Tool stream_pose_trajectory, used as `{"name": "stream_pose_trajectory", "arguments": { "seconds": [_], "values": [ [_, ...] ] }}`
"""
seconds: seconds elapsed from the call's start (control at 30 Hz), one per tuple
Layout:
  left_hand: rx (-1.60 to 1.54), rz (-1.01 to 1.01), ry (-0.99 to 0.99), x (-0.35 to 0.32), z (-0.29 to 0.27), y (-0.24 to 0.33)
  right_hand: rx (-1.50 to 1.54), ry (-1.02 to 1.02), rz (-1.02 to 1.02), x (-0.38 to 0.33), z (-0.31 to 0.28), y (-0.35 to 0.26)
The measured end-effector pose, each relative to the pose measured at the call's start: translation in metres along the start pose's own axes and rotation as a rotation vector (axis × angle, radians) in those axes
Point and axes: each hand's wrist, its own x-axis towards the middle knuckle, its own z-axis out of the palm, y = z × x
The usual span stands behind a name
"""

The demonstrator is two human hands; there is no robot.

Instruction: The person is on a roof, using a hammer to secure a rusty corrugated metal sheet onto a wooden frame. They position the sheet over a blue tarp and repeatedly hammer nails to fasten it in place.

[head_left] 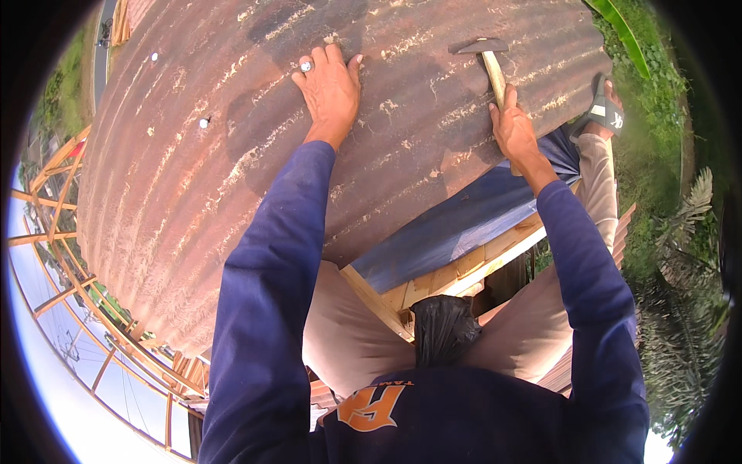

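A rusty brown corrugated metal sheet (255, 178) spreads out in front of me. My left hand (331, 93) lies palm down on its upper middle, thumb apart from the bent fingers, with a ring on one finger. Nothing shows in that hand, though the surface under the palm is hidden. To the right, my right hand (513, 131) is closed around the wooden handle of a hammer (495, 73). The dark hammer head is farthest from me, over the sheet; whether it touches is unclear. Two pale round fastener heads, one upper (154, 56) and one lower (204, 123), show on the left.
A blue sheet (456, 224) and wooden beams (456, 271) lie along the sheet's near right edge. A black plastic bag (444, 329) hangs between my legs. My sandalled foot (604, 112) is at the right edge. Wooden framing (62, 209) stands left; greenery (657, 155) lies right.
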Motion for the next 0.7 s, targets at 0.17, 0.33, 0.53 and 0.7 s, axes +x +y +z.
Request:
{"name": "stream_pose_trajectory", "arguments": {
  "seconds": [0.17, 0.33, 0.53, 0.7],
  "values": [
    [-0.007, -0.003, -0.009, 0.003, -0.003, 0.003, 0.023, 0.023, 0.01, 0.005, -0.007, -0.002],
    [0.027, -0.005, 0.025, 0.005, -0.005, 0.002, 0.05, -0.011, 0.07, 0.002, -0.009, -0.01],
    [0.027, -0.089, -0.041, 0.003, -0.009, 0.014, 0.184, -0.118, 0.065, -0.002, -0.041, -0.01],
    [0.068, -0.098, -0.033, 0.005, -0.012, 0.015, 0.386, 0.138, -0.081, 0.058, -0.084, -0.021]
  ]
}}
